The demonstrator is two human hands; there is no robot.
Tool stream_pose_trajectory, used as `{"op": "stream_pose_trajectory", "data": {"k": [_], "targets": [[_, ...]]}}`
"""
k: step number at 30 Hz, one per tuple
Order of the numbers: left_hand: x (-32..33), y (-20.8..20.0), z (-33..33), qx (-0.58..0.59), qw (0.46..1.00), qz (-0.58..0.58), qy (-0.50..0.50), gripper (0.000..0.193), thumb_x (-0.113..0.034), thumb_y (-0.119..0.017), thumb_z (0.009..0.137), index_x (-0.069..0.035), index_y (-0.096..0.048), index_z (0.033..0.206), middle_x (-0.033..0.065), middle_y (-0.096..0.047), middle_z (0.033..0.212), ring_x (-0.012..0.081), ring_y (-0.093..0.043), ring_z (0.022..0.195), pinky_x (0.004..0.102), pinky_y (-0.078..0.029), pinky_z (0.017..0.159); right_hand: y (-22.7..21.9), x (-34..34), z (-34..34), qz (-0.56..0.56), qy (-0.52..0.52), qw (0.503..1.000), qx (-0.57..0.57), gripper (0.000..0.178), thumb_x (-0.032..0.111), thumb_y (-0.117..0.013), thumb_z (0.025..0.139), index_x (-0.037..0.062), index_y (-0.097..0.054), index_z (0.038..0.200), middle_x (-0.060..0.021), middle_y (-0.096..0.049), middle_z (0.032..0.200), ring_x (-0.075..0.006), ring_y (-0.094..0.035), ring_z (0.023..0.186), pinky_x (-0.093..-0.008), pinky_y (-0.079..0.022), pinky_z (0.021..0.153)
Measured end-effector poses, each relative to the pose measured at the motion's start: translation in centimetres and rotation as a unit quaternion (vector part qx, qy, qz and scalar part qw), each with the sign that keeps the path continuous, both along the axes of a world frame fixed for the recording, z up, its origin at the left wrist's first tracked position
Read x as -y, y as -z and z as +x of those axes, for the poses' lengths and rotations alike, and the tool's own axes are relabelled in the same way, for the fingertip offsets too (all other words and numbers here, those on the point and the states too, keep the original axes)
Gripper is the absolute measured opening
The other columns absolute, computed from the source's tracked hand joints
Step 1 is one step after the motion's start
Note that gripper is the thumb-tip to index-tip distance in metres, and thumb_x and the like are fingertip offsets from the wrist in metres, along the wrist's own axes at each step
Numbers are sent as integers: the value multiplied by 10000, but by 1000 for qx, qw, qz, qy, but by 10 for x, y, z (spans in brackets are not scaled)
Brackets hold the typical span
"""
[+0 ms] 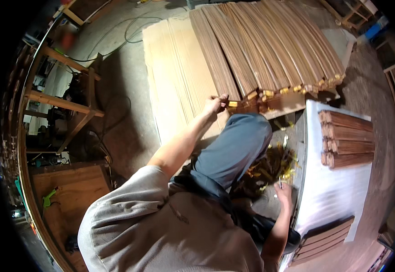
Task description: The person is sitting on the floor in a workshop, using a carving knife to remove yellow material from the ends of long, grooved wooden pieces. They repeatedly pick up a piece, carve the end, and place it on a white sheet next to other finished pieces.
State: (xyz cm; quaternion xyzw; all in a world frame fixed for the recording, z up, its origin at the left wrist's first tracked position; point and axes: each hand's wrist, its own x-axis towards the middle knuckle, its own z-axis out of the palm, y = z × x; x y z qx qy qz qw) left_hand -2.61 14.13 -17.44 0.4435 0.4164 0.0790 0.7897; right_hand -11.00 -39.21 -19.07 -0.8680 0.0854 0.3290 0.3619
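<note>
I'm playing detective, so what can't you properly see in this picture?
All in the head view:
1. The thin tool in the right hand: too small to name, and the fingers cover part of it.
2. The spot under the fingertips of the left hand: hidden by the hand itself.
3. Far ends of some long wooden slats: cut off by the top edge.
4. The red thing, upper left: too blurred.

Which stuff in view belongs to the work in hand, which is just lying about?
In the work:
- left hand, at the ends of wooden slats with yellow bands
- right hand, holding a slim tool

Apparently lying about:
- bright green tool
- black cable
</note>
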Motion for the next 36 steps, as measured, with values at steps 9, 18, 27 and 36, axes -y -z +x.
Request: {"op": "stream_pose_trajectory", "data": {"k": [9, 18, 27, 36], "targets": [[11, -9, -58, 88, 972, -183, 121, 572, -342, -728, 867, -26, -560, 1313, 153, -577, 1325, 265, -540, 1214, 427, -387, 1088, -23, -4, -8, -30, -34, 999, 17, 202, 218, -713, 886, 25, -700, 942, -21, -645, 697, -103, -585, 609, -288, -457, 564], [-3, -78, -32, 176, 975, -137, 4, 657, -192, -741, 808, 16, -450, 1360, 158, -504, 1395, 339, -471, 1292, 628, -404, 1053, -30, 2, -8, -8, 10, 1000, 15, 265, 292, -719, 871, 51, -707, 981, -93, -697, 761, -212, -666, 728, -378, -510, 694], [45, -212, -38, 321, 917, -221, 83, 745, -46, -672, 794, 42, -313, 1441, 288, -548, 1330, 437, -568, 1231, 587, -449, 1098, -53, 8, -5, -34, 16, 992, 122, 213, 210, -724, 881, 18, -712, 973, -83, -651, 720, -169, -597, 687, -342, -483, 661], [105, -248, -21, 311, 920, -206, 118, 310, -34, -683, 836, -17, -523, 1101, 101, -625, 1059, 251, -644, 1009, 533, -555, 937, -157, -79, 20, 93, 107, 925, 353, 270, 250, -713, 928, -19, -698, 954, -49, -671, 722, -142, -594, 656, -314, -495, 650]]}}
